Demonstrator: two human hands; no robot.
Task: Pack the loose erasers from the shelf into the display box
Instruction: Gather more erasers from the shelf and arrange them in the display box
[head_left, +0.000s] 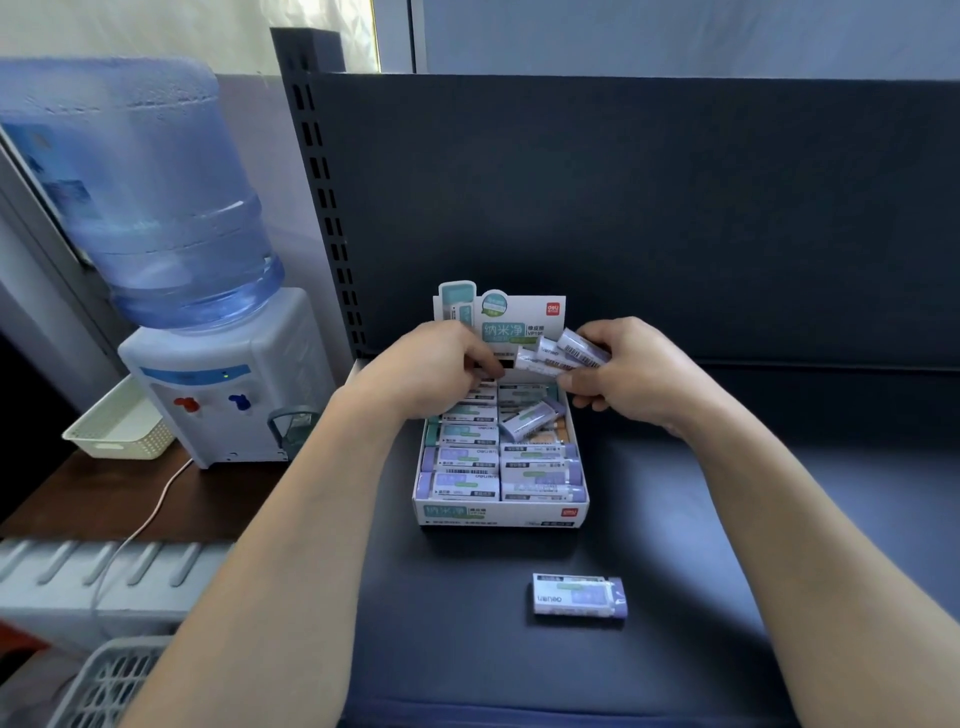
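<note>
Eraser (579, 596) nearest, flat and alone on the dark shelf (727, 545), apart from the display box (501, 512). It looks light, stiff and slick-wrapped, so it is probably best pinched across its long sides. The box is nearly full, with a tilted eraser (530, 418) askew in the right row. Over the far end, the left hand (441, 369) curls its fingers into the back row; whether it holds anything I cannot tell. The right hand (628, 374) grips a bundle of erasers (563, 353).

One head cam, wide-angle, aimed fwd & down onto the shelf (675, 519). Close range: display box (501, 512) sits mid-frame, w/ the back panel (675, 208) filling the top & a water dispenser (223, 384) at left edge.
</note>
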